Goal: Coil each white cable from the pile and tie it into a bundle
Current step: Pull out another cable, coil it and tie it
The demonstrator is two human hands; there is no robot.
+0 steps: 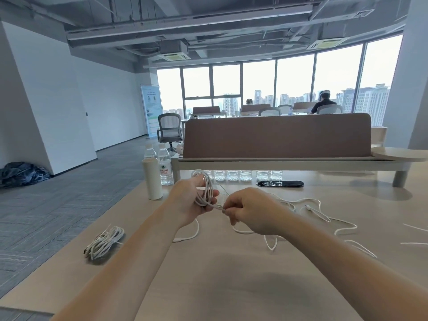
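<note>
While the coil (203, 188) is gripped upright above the table (220, 286) in the left hand (192, 202), with fingers curled round its strands so that the loops are kept from springing apart, its free tail (218, 206) is pinched between the thumb and fingertips of the right hand (250, 212), just right of the coil. The tail is judged to be drawn taut for wrapping round the loops; the tying step is taken to be in hand.

Item: loose cables (312, 209), white, sprawled on the table to the right of the coil and partly hidden beneath the right forearm; judged to be the pile not yet coiled.

Item: finished bundle (104, 243), white, laid well to the left of the coil and nearer the wearer, close to the table edge; presumably set aside there to be kept apart from the pile.

Item: thin white strips (414, 228), far right of the coil; their purpose cannot be told.

Item: white flask (152, 179) and two water bottles (165, 167), stood just left of the coil and beyond it.

Item: row of bottles (243, 175) and a black oval object (280, 183), beyond the coil, under a raised shelf.

Surface: pale wood-toned desktop, matt. Room: open office; a brown partition (278, 135), an office chair (168, 128) and tall windows are seen beyond the coil, and grey carpet is seen to its left.
</note>
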